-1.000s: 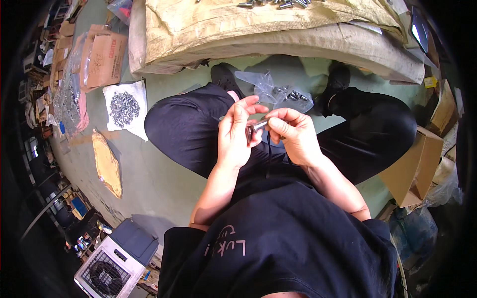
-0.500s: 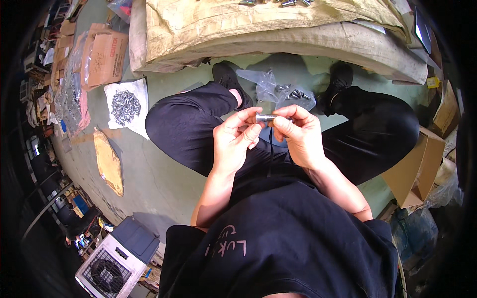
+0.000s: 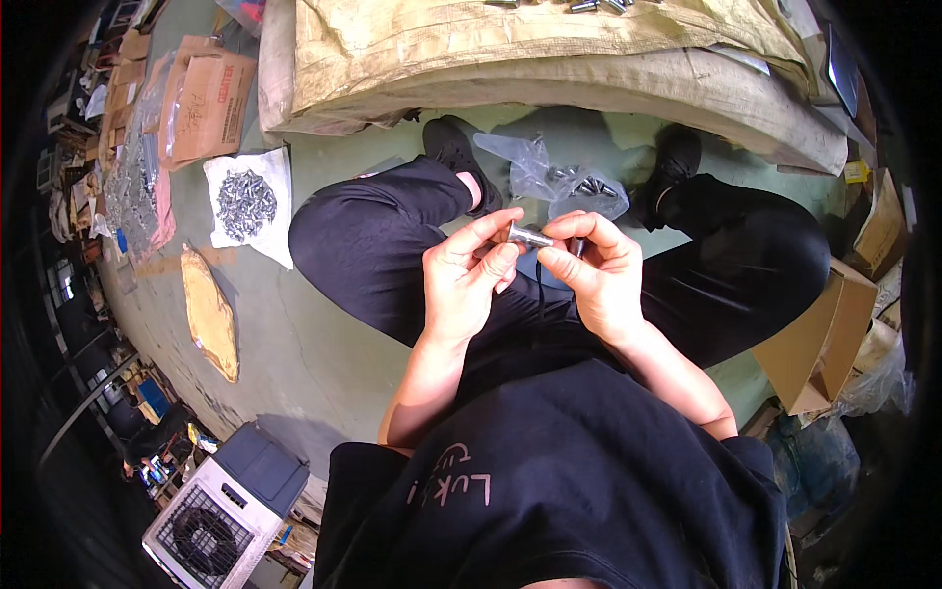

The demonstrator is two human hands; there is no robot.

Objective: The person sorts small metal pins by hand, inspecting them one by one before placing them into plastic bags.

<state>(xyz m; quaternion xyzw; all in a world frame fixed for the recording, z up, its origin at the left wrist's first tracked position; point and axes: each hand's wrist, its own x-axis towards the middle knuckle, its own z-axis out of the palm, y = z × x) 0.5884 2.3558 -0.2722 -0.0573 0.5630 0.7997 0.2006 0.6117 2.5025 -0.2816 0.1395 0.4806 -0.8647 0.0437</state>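
The left hand (image 3: 459, 285) pinches the wide end of a shiny metal pin (image 3: 531, 235) between thumb and forefinger, its other fingers curled in below. The right hand (image 3: 610, 280) pinches the narrower end of the same pin between thumb and forefinger, so the pin lies nearly level in the gap between the two hands. A second, darker metal piece (image 3: 579, 246) shows inside the curl of the right hand, just beside its fingertips; how it is held there is hard to tell.

Beyond the hands, on the floor between the shoes, a clear plastic bag (image 3: 530, 172) lies with metal pieces (image 3: 589, 185) in it. Farther beyond both hands is a low table covered in tan wrapping (image 3: 412, 54), with a few more pins (image 3: 585, 6) near the picture's upper edge.

Well to the left of the left hand, a heap of small metal parts (image 3: 245, 204) sits on a white sheet (image 3: 276, 245), with a cardboard box (image 3: 211, 113) past it. Well to the right of the right hand stands an open carton (image 3: 819, 339).
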